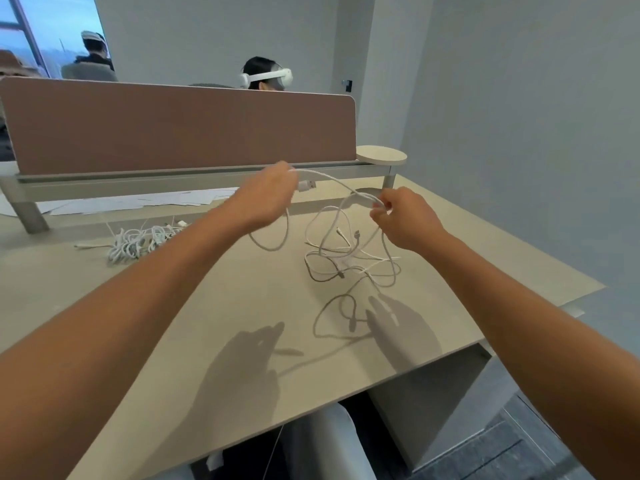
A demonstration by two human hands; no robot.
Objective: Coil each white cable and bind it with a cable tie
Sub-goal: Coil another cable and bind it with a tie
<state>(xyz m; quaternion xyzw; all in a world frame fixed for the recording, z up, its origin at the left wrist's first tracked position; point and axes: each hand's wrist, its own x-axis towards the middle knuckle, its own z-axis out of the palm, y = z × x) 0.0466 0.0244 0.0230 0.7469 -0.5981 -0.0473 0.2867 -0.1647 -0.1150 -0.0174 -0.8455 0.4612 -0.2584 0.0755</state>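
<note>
Above the tabletop (242, 306): left hand (268, 195) and right hand (403, 216), fingers clamped on one white cable (332, 180).
Nine o'clock: coiled cables (138, 240).

An open-plan office is shown. A long beige desk (259, 306) is divided from the facing workstation by a brown fabric privacy screen (180, 128) mounted on a grey rail. Loose white papers (138, 202) are spread under the rail. Behind the screen, two seated people (266, 76) wearing headsets can be seen, one near a large window (45, 32). Plain pale walls (519, 98) and grey carpet tiles (512, 452) are visible, and a small round side shelf (381, 155) is fixed at the screen's end
</note>
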